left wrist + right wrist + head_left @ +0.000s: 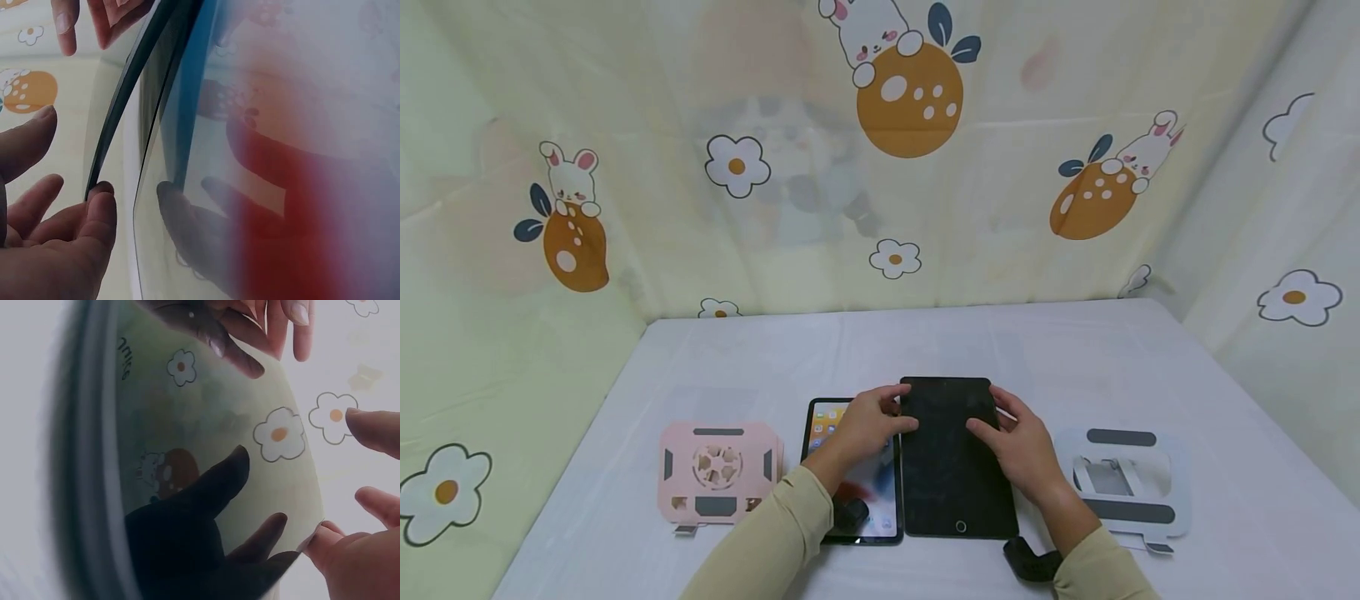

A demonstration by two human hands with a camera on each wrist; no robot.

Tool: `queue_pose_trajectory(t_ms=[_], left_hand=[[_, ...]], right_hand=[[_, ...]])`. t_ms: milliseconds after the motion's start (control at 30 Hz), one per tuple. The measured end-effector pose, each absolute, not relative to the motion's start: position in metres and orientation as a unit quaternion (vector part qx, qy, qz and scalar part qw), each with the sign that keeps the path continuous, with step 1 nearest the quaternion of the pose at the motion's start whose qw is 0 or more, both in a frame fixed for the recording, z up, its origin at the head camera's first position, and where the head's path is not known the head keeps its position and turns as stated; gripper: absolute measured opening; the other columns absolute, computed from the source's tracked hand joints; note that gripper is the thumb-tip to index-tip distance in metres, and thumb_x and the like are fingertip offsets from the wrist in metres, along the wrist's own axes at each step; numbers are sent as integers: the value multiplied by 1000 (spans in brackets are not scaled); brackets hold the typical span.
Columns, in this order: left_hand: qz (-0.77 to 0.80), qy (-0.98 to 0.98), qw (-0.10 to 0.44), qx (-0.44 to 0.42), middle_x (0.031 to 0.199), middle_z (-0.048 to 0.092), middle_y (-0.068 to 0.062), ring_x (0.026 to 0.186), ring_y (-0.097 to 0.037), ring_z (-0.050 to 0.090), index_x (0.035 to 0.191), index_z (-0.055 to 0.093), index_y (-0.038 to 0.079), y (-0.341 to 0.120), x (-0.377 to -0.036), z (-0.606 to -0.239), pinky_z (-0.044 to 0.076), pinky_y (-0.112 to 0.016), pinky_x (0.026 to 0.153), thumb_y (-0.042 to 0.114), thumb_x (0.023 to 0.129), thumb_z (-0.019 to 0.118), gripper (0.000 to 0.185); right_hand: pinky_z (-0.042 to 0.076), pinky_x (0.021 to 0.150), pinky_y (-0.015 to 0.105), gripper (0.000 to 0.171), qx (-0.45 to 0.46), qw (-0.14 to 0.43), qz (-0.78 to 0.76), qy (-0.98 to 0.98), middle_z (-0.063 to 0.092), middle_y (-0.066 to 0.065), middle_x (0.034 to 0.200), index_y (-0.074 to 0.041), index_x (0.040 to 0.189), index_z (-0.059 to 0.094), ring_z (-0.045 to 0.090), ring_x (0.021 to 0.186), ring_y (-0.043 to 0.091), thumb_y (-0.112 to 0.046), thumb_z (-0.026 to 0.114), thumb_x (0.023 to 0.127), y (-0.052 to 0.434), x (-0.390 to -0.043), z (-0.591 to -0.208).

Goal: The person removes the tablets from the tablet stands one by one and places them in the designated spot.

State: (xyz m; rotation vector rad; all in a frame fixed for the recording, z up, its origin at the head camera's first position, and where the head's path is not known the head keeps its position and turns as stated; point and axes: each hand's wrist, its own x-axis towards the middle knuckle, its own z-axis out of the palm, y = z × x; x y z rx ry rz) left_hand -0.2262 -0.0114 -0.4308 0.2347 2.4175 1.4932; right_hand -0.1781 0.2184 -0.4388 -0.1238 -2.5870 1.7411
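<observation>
A dark tablet (pixel 953 454) with its screen off is lying flat near the front edge of the table (pixel 1075 350), roughly at its middle, and is being taken at both long sides. Its left edge is met by the fingertips of the left hand (pixel 867 425), whose fingers are loosely bent; in the left wrist view one fingertip is seen right at the thin edge, as if to get under it. The right hand (pixel 1015 442) is laid over the right edge with relaxed fingers, and a fingertip touches the corner in the right wrist view. Whether the tablet is actually gripped or only touched cannot be told.

Just beside it on the left, a second tablet (pixel 859 487) with a lit screen is partly covered by the left forearm; the two edges nearly touch, leaving little room for fingers. A folded pink stand (pixel 717 471) lies further left, and a white stand (pixel 1123 483) lies to the right of the right wrist.
</observation>
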Motion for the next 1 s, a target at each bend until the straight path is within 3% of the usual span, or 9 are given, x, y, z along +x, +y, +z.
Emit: queue_pose_trajectory(t_ms=[367,733,1000], left_hand=[[526,831,167,69,137,57,-15,128,-34,52,139,61,17,-10,-228,-432,44,-55,102,25,91,75,50],[508,840,172,75,130,60,-14,118,-31,55,140,59,14,-6,-232,-435,44,-54,101,26,91,76,53],[507,841,175,66,135,58,-16,123,-33,54,138,60,13,-4,-232,-436,43,-53,103,27,91,76,52]], right_hand=[[35,109,50,70,-47,-1,523,-851,32,25,156,2,153,33,33,142,43,-21,68,97,216,-176,-440],[33,110,47,73,-54,-19,521,-851,29,26,158,3,153,29,31,144,40,-22,67,97,217,-176,-444],[32,110,48,74,-53,-27,518,-853,27,26,158,3,154,27,28,145,40,-23,67,97,215,-174,-441]])
